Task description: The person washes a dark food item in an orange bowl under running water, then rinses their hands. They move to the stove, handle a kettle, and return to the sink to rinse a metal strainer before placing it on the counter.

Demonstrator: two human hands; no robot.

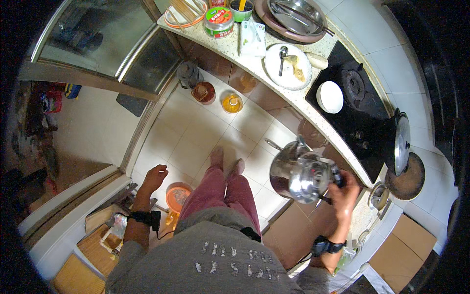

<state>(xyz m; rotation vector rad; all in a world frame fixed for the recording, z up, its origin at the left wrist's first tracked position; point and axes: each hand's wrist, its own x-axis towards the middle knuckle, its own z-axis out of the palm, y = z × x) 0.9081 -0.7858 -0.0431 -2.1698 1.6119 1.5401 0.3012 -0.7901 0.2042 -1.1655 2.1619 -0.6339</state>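
Note:
My right hand grips the black handle of a shiny stainless-steel kettle. The kettle hangs tilted over the floor, beside the brown cabinet fronts under the counter. A thin metal handle-like piece juts out at its far left; whether it belongs to the kettle cannot be told. Off to the left of my legs, my left hand is held in the air with nothing visible in it, its fingers loosely curled. Below that hand, an orange basin sits on the floor.
A black gas hob carries a white bowl. Along the speckled counter are a plate with a spoon, a tissue pack and a metal basin. Bottles of yellow and reddish liquid stand on the floor.

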